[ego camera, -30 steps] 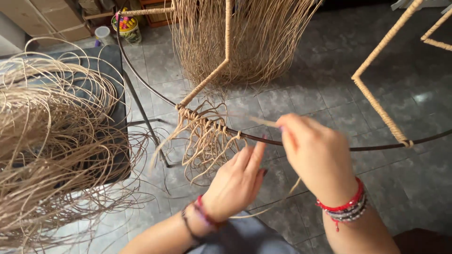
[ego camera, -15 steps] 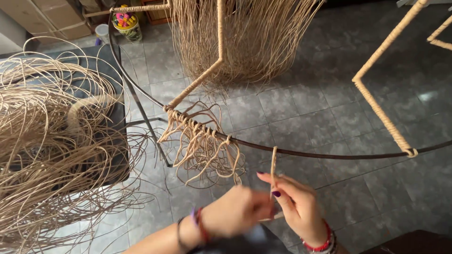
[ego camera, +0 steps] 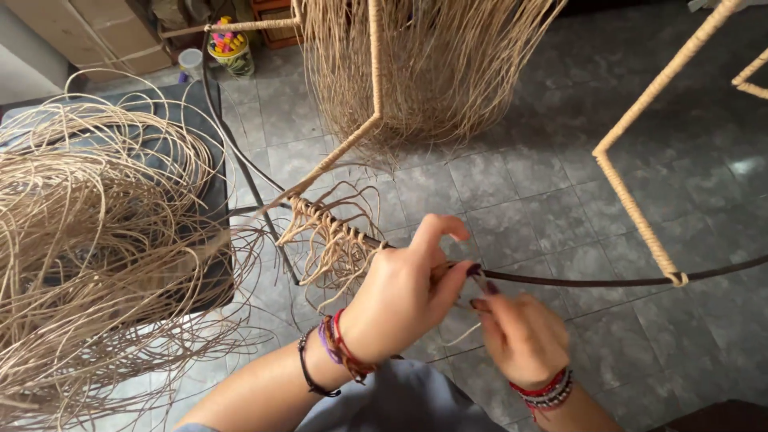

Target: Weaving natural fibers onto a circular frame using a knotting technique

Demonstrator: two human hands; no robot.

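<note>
My left hand is raised against a dark curved metal rod, with its fingers pinching a thin tan cane strand at the rod. My right hand is just below and to the right, its fingertips closed on the same strand under the rod. To the left along the rod sits a row of knotted cane loops with loose ends hanging down. Both wrists wear bead bracelets.
A big tangled heap of loose cane lies on a dark seat at the left. A curtain of hanging cane fills the top centre. Cane-wrapped frame bars cross at the right. A cup of coloured items stands on the grey tiled floor.
Both hands came together near the rod, then my left hand rose to it. The strand that stood upright over the rod is now drawn in between my fingers.
</note>
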